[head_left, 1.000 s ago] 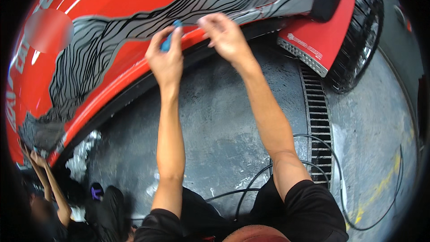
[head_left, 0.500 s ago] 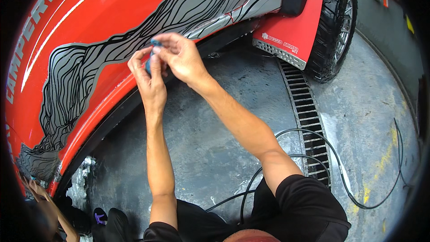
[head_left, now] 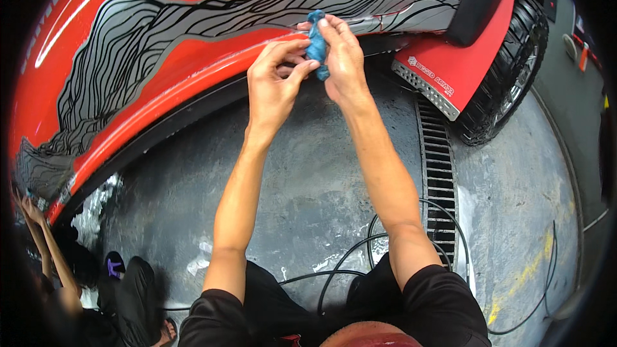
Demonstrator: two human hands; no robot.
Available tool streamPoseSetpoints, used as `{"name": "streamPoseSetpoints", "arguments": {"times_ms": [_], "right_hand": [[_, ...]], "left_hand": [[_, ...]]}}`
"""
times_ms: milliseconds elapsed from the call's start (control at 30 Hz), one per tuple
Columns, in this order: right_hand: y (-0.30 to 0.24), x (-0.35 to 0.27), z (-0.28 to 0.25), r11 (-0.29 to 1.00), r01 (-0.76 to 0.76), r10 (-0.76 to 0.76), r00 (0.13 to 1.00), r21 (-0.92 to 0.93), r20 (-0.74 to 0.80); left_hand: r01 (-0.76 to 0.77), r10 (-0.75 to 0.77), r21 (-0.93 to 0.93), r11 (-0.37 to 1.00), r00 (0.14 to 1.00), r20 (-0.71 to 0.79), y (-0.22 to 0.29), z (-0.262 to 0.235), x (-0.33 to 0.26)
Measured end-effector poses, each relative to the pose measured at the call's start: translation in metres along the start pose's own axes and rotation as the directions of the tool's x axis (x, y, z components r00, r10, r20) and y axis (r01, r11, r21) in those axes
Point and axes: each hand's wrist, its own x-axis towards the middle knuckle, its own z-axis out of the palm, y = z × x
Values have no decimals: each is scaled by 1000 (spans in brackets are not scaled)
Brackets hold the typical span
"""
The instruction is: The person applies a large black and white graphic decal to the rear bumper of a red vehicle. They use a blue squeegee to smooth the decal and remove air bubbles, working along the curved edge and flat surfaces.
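Note:
A small crumpled blue cloth (head_left: 316, 44) is pinched between both my hands, right in front of the lower side of a red vehicle body (head_left: 193, 71). My right hand (head_left: 342, 58) grips the cloth from the right, fingers wrapped round it. My left hand (head_left: 275, 83) holds its lower left part with thumb and fingertips. The body panel carries a grey graphic with black wavy lines (head_left: 212, 19). Both forearms reach up from the lower edge.
A black tyre (head_left: 508, 83) with a red mud flap (head_left: 450, 67) stands at the upper right. A metal drain grate (head_left: 438, 173) runs down the wet concrete floor (head_left: 315, 173). Black hoses (head_left: 360, 263) lie near my knees. Another person's arm (head_left: 45, 244) reaches toward the panel at the lower left.
My hands came together on the blue cloth, which was in my left hand alone a second ago. The view has shifted, so both hands now sit further right and slightly lower.

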Motion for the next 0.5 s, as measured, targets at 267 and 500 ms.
{"name": "streamPoseSetpoints", "arguments": {"times_ms": [267, 500], "right_hand": [[3, 5, -27, 846, 167, -193, 981, -507, 2], [-95, 51, -188, 598, 171, -615, 725, -783, -311]], "left_hand": [[-244, 264, 397, 885, 964, 4, 14, -13, 0], [-308, 657, 784, 539, 737, -162, -31, -130, 5]]}}
